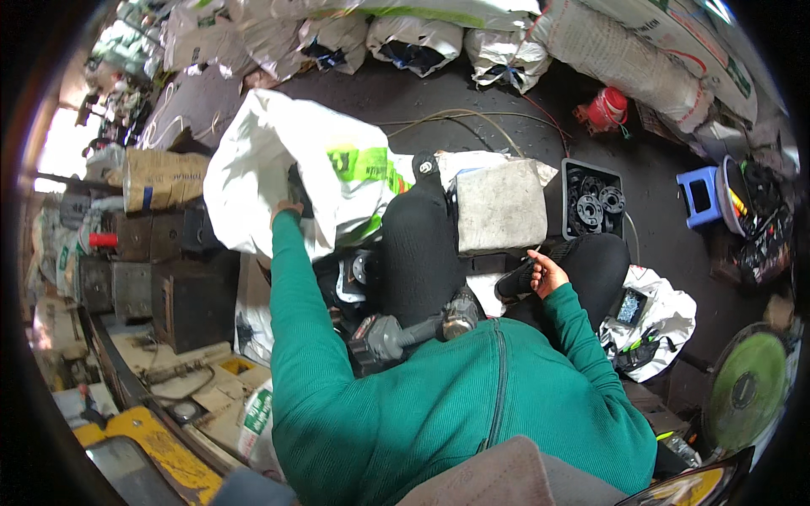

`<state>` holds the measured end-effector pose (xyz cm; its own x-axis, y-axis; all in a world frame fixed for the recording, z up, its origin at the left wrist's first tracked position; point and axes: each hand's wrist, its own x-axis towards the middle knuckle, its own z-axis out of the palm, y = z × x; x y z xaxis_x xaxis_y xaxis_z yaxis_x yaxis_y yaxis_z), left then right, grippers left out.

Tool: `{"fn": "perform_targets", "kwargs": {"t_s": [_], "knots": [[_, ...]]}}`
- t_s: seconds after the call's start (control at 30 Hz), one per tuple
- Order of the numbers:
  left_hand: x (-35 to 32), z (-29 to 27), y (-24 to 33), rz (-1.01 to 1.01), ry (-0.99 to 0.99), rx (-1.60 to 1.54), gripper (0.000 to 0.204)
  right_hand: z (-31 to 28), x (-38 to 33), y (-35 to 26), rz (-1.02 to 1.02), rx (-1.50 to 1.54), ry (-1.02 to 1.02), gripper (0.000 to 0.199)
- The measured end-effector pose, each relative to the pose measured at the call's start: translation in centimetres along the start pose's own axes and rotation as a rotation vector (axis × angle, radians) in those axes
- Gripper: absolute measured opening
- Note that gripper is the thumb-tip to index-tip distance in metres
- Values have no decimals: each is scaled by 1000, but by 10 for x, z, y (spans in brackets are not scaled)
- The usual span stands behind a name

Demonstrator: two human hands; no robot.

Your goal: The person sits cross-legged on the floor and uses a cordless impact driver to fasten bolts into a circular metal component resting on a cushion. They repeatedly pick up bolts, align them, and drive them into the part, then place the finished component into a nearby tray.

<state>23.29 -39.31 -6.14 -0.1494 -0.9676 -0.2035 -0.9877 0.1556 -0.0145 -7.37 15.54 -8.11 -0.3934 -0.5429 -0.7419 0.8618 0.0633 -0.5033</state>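
My left arm stretches forward, and my left hand (288,209) is inside the mouth of a large white sack (245,181) with green print. A dark thing shows just beyond it; the fingers are too hidden to tell whether they grip it. Above my right knee, my right hand (550,275) is half closed, thumb and fingertips drawn together. Whatever it pinches, if anything, is too small to make out. Between my legs stands a block with a pale, worn square top (502,207). A cordless drill (396,337) lies at my lap.
A grey bin (567,198) of round black parts stands beyond my right knee. A white bag (666,325) with a small box of screws lies at right, near a green fan (742,379) and blue stool (699,198). Stuffed sacks (413,42) line the far side; hoses cross the floor.
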Motion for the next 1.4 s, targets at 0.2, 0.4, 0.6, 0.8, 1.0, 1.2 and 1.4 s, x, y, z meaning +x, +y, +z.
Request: {"fn": "perform_targets", "kwargs": {"t_s": [0.2,0.4,0.6,0.8,1.0,1.2,1.4], "knots": [[25,33,10,142,-50,121,42,-9,4,8,-5,119,-54,26],[32,3,-1,102,178,16,52,-12,-27,-31,-183,109,-9,24],[-86,-150,3,-95,909,-734,58,-91,-45,-148,-793,11,269,29],[-219,-212,95,860,1162,-975,21,-166,51,-146,-736,-692,518,32],[-256,-80,317,1261,344,-345,66,-178,108,-131,-322,-1476,660,44],[-283,60,397,1117,69,169,69,-177,140,-136,-260,-1736,578,45],[-334,144,386,1284,-125,235,60,-186,155,-134,-281,-1883,477,37]]}}
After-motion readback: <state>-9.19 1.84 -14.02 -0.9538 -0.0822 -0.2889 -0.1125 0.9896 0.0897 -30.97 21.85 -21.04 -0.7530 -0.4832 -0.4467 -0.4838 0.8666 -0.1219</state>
